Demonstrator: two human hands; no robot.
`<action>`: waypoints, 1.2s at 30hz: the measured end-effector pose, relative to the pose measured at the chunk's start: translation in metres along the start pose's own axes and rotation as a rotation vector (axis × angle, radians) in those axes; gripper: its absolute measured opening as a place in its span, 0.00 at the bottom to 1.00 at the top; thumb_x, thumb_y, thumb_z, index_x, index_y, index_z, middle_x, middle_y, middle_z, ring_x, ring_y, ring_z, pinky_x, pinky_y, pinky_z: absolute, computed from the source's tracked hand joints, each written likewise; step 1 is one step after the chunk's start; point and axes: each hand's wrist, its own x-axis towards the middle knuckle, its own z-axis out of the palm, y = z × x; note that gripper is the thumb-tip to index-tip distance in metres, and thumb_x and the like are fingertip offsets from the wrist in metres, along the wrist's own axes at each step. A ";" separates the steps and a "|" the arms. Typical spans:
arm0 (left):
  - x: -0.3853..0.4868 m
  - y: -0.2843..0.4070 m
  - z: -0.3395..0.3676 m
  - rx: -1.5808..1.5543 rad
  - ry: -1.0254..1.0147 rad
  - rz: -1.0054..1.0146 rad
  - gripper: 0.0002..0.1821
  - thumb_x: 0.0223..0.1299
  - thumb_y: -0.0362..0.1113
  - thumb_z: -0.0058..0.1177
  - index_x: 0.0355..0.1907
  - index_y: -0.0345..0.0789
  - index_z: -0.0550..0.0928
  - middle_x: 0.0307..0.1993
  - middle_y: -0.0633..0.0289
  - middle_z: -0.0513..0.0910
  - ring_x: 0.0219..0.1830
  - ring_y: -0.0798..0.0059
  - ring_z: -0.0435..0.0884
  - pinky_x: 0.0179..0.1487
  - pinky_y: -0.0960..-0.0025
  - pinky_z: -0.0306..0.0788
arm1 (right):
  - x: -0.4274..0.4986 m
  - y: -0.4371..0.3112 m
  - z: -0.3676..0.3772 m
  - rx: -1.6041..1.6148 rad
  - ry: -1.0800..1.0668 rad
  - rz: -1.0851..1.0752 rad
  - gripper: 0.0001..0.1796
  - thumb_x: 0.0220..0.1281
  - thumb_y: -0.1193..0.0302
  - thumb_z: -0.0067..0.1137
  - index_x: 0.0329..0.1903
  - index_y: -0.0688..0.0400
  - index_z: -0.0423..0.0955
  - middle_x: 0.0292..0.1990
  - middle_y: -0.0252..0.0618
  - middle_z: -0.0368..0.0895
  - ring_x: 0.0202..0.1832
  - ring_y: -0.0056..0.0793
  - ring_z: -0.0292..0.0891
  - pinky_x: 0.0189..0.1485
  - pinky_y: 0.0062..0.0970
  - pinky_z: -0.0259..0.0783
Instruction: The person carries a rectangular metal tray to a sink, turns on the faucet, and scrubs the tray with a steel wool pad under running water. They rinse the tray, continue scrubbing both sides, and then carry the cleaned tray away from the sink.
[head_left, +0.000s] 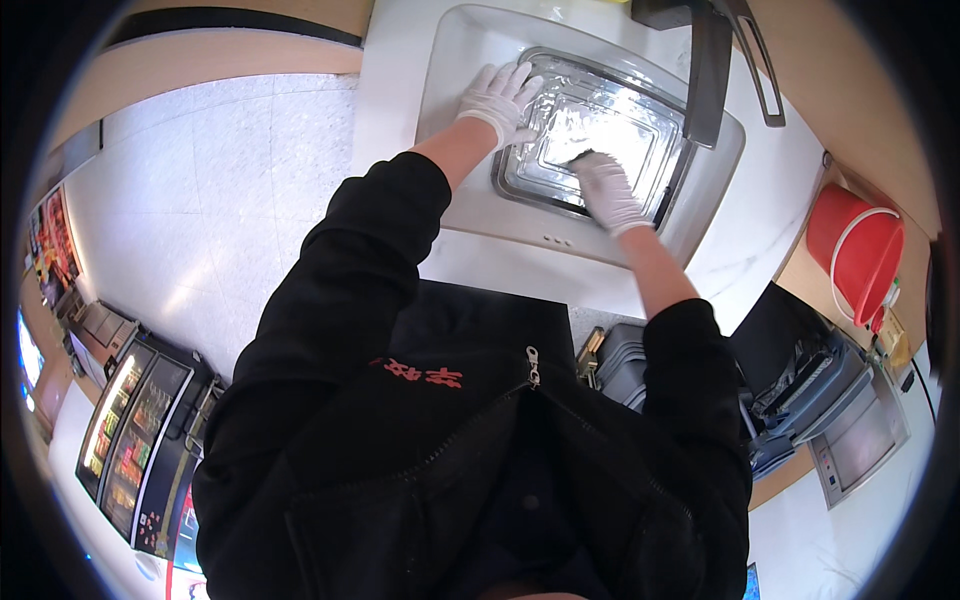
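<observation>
A rectangular, shiny metal tray or lid (555, 184) with stepped ridges lies in a white sink basin (480, 202). My left hand (497, 101), in a white glove, rests with fingers spread on the tray's left side. My right hand (607, 187), gloved too, is closed around a small dark thing (581, 157), perhaps a scouring pad, and presses it on the tray near its middle. Bright glare covers much of the metal. A dark faucet (709, 82) reaches over the basin's right corner.
A red bucket (851, 240) with a white handle stands to the right of the counter (750, 247). Below it are dark plastic bins (817, 390). A metal handle-like piece (761, 71) is beside the faucet. A glass-doored drinks cooler (135, 442) stands far left across the tiled floor (202, 165).
</observation>
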 end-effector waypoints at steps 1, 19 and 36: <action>-0.001 0.000 -0.001 0.001 -0.008 0.006 0.53 0.63 0.71 0.52 0.83 0.47 0.51 0.82 0.59 0.51 0.82 0.66 0.47 0.80 0.55 0.41 | 0.006 -0.020 0.017 -0.034 -0.249 0.012 0.08 0.62 0.70 0.58 0.42 0.54 0.83 0.44 0.46 0.84 0.50 0.49 0.80 0.56 0.46 0.75; -0.001 -0.001 -0.007 -0.058 -0.058 -0.004 0.63 0.53 0.77 0.58 0.84 0.48 0.47 0.83 0.60 0.48 0.83 0.64 0.46 0.82 0.53 0.40 | -0.050 0.008 -0.051 -0.155 -0.379 0.165 0.07 0.64 0.72 0.58 0.38 0.57 0.84 0.42 0.46 0.85 0.48 0.49 0.81 0.56 0.43 0.76; 0.001 0.000 -0.007 -0.134 -0.071 -0.003 0.65 0.52 0.73 0.62 0.83 0.44 0.47 0.83 0.59 0.48 0.83 0.62 0.46 0.83 0.51 0.40 | -0.064 0.014 -0.046 -0.184 -0.296 0.294 0.08 0.66 0.71 0.54 0.35 0.61 0.80 0.35 0.54 0.85 0.38 0.51 0.84 0.47 0.46 0.80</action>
